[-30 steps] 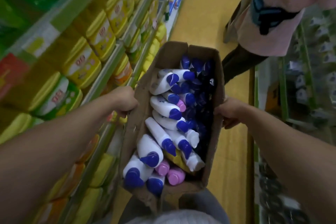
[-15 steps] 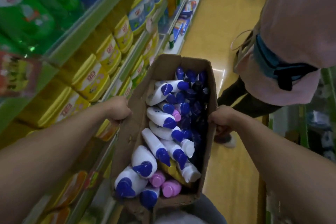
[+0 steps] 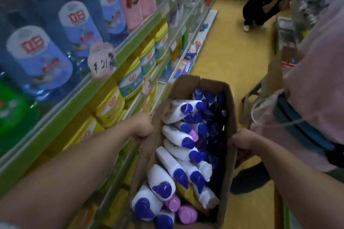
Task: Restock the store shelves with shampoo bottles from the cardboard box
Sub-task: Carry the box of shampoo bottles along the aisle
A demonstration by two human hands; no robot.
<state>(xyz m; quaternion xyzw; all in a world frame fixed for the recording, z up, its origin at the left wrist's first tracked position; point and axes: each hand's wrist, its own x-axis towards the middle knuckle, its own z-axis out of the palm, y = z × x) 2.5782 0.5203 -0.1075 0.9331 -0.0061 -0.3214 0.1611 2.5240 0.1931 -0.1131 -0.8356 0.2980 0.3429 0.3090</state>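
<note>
A long open cardboard box (image 3: 229, 117) hangs in front of me, carried between both hands. It is packed with several shampoo bottles (image 3: 176, 168), mostly white with blue caps, plus dark blue ones on the right and a few pink caps near me. My left hand (image 3: 142, 127) grips the box's left wall. My right hand (image 3: 242, 140) grips its right wall. The store shelves (image 3: 119, 55) run along my left, with green edges.
The shelves hold blue and pink detergent bottles (image 3: 78, 28) above and yellow tubs (image 3: 109, 105) below. A person in a pink top (image 3: 316, 83) stands close on my right, holding another box. Another person in black (image 3: 264, 5) bends over far down the yellow-floored aisle (image 3: 232, 52).
The view has tilted up and moved along the aisle, showing higher shelves and the far end. Both hands keep the same grip on the box.
</note>
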